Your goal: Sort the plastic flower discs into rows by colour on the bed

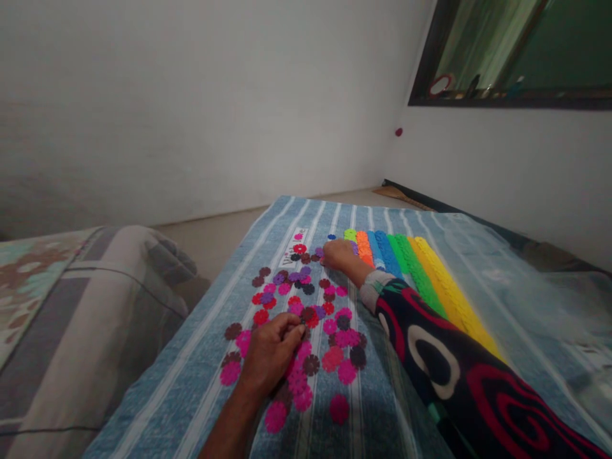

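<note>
Many loose flower-shaped discs in pink, red, brown, purple and dark colours lie scattered on a striped blue cloth. Low among them, my left hand has its thumb and fingers pinched together over pink and brown discs. What sits in that pinch is too small to tell. Farther away, my right hand is closed and bent down beside purple discs, its fingertips mostly hidden. To its right run long rows of overlapping discs: orange, blue, green and yellow. A short lime-green row is partly covered.
A printed strip with lettering lies left of my right hand. Clear plastic packaging spreads along the right side. A cloth-covered piece of furniture stands at left. White walls rise behind, with a dark-framed window at upper right.
</note>
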{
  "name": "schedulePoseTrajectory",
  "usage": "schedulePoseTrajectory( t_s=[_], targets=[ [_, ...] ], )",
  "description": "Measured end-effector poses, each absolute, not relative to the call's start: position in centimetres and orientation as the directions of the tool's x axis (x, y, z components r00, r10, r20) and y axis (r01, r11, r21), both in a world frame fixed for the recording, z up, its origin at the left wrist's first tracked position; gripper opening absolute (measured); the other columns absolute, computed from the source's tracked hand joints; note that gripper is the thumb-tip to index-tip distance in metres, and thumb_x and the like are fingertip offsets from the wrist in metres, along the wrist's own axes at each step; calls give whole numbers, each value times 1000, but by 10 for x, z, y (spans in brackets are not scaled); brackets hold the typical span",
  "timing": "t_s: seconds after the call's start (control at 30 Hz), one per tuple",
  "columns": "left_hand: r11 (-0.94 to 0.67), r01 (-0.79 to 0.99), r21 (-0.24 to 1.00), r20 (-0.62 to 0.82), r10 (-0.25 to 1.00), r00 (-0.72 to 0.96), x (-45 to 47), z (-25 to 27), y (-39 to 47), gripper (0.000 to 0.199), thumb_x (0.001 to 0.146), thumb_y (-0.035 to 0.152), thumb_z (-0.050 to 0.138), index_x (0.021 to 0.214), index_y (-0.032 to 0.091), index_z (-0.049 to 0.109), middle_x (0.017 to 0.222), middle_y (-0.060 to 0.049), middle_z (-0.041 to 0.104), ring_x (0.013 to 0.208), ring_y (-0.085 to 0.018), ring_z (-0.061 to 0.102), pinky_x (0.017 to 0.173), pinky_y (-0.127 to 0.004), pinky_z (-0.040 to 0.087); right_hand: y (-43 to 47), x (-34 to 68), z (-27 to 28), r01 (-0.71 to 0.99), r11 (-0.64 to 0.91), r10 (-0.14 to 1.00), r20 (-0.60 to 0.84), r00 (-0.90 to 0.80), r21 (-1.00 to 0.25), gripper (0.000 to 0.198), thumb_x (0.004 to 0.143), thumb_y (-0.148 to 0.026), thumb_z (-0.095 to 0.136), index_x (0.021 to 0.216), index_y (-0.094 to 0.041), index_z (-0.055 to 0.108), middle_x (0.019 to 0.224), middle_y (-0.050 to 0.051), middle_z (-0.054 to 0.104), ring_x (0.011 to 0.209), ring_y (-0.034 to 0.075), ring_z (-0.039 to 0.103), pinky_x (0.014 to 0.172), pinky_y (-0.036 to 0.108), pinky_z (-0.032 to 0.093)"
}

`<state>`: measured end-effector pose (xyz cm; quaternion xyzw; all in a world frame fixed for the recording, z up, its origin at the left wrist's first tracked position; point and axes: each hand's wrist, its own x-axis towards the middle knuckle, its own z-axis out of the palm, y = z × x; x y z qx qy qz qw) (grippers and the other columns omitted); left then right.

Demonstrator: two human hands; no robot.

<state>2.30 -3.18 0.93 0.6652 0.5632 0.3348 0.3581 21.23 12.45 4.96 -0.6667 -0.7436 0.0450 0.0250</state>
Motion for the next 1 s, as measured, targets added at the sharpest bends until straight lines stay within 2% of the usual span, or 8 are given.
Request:
schedulePoseTrajectory(
  t_s=[0.23, 0.43, 0.5, 0.57, 0.63, 0.73, 0.87, 1.0],
  targets=[
    [-131, 509, 851, 58, 986, 157, 22, 7, -31, 23, 77, 39, 54, 73, 19, 65, 64, 0, 63, 62, -16, 57, 59, -27, 41, 126, 212, 49, 954, 98, 995, 5, -101, -284, 20, 74, -13, 70, 94, -12, 76, 104, 19, 73, 105, 31, 66, 84, 32, 49],
    [-152, 508, 848, 88, 985, 148, 24, 8, -31, 23, 76, 40, 54, 72, 20, 65, 65, 0, 64, 61, -16, 57, 59, -27, 41, 111, 226, 55, 792, 144, 989, 67, -130, -593, 23, 91, -25, 55, 102, -13, 72, 93, 8, 75, 76, 14, 70, 65, 20, 51],
    [-164, 512, 843, 102, 984, 148, 24, 9, -30, 23, 75, 39, 54, 71, 20, 64, 63, 1, 63, 60, -16, 57, 60, -27, 41, 101, 236, 58, 634, 112, 992, 47, -119, -765, 21, 91, -24, 54, 100, -12, 70, 89, 7, 75, 65, 11, 67, 62, 21, 52],
    [-176, 513, 841, 115, 982, 148, 23, 9, -29, 23, 75, 40, 54, 71, 20, 64, 61, 2, 62, 60, -16, 57, 60, -28, 41, 87, 248, 59, 308, 23, 990, -20, -137, -951, 13, 85, -21, 61, 91, -12, 69, 81, 6, 74, 55, 9, 63, 59, 22, 53],
    [-181, 513, 839, 123, 982, 146, 23, 9, -27, 23, 74, 40, 55, 70, 19, 64, 60, 1, 62, 59, -16, 57, 60, -28, 41, 72, 262, 59, -34, -77, 978, -69, -197, -996, 9, 77, -20, 69, 83, -13, 68, 75, 4, 72, 51, 9, 60, 57, 23, 53],
    [-185, 504, 844, 126, 981, 149, 23, 8, -25, 24, 73, 42, 55, 70, 19, 63, 62, 1, 64, 60, -16, 58, 60, -28, 42, 50, 283, 56, -206, -131, 964, -75, -257, -970, 18, 68, -21, 76, 82, -14, 69, 74, 3, 72, 53, 9, 61, 56, 22, 52],
    [-198, 520, 831, 135, 978, 157, 23, 9, -24, 26, 73, 44, 55, 72, 19, 65, 64, 0, 66, 62, -17, 60, 60, -28, 43, 30, 309, 50, -77, -105, 976, -88, -200, -991, 21, 67, -22, 76, 85, -14, 71, 75, 4, 72, 55, 10, 62, 55, 22, 49],
    [-199, 539, 818, 132, 978, 160, 23, 10, -23, 27, 72, 44, 55, 73, 20, 66, 67, -1, 68, 64, -18, 62, 60, -28, 44, 25, 329, 45, 447, 28, 996, -13, -88, -894, 13, 74, -21, 67, 82, -13, 72, 71, 4, 70, 56, 11, 61, 59, 24, 50]
  ],
)
